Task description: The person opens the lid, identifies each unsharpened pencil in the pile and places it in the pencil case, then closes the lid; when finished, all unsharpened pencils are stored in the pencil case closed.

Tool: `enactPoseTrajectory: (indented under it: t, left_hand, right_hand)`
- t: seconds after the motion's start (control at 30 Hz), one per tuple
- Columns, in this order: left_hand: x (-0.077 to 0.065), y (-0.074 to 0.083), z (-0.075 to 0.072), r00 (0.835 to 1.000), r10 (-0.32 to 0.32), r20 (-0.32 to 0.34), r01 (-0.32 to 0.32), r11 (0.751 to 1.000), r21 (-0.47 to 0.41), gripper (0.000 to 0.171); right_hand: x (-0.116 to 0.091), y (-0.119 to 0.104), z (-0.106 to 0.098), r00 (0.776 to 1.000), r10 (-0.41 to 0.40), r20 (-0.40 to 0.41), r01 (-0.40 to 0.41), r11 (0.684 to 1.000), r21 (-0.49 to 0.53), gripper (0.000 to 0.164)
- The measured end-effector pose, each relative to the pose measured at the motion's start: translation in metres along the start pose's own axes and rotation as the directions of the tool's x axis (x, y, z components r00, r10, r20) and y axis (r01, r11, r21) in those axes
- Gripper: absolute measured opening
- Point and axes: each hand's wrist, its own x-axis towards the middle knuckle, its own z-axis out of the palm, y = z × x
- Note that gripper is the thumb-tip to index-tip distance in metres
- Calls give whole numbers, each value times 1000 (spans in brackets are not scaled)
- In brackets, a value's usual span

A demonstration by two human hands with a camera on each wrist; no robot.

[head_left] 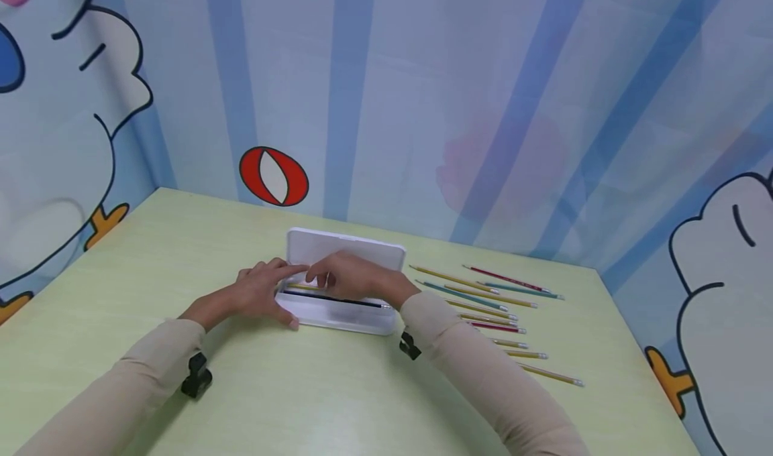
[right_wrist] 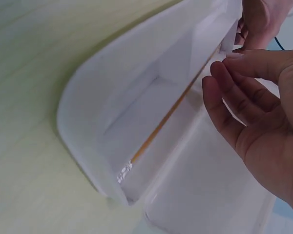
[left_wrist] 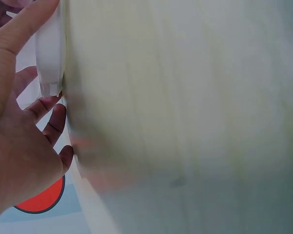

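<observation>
A white pencil case [head_left: 347, 316] stands on the table with its lid [head_left: 386, 255] raised at the back. My left hand [head_left: 260, 295] holds its left end, thumb at the front corner and index finger reaching over the back. Inside lie a dark pencil [head_left: 338, 298] and a yellow pencil [head_left: 300, 286]. My right hand [head_left: 344, 275] hovers over the case with loosely bent fingers. In the right wrist view its fingertips [right_wrist: 212, 90] are beside a yellow-orange pencil [right_wrist: 161, 124] with a shiny end, and nothing shows between thumb and fingers.
To the right of the case, several yellow pencils [head_left: 546, 373] lie loose with teal pencils [head_left: 461, 296] and red pencils [head_left: 507, 278]. The right forearm passes over some of them. A striped cartoon curtain [head_left: 392, 107] hangs behind the table's back edge.
</observation>
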Motion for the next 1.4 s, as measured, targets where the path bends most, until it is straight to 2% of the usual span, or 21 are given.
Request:
enactPoseTrajectory:
  t: [0.33,0.6,0.97,1.17,1.4]
  left_hand:
    - [-1,4,0,1000,-15,10,15,1000,10,103]
    - [0,5,0,1000,-16,17,16,1000,-5,102]
    - [-2,6,-1,1000,-11,10,11,1000,-9,102]
    - [-2,6,-1,1000,-6,7,6,1000,-2,103]
    - [-2,5,0,1000,-5,5,5,1000,-2,103]
  right_hand:
    - [-33,2,-9,999,-35,-15,35,998,45,36]
    - [-71,22,-15,998,-51,-42,54,996,73,35]
    - [-122,58,-27,994,65,-93,-54,993,108,40]
    - [-141,77,-27,987,93,-134,-76,989,130,40]
    - [-162,101,-22,975,166,-150,-148,981,123,39]
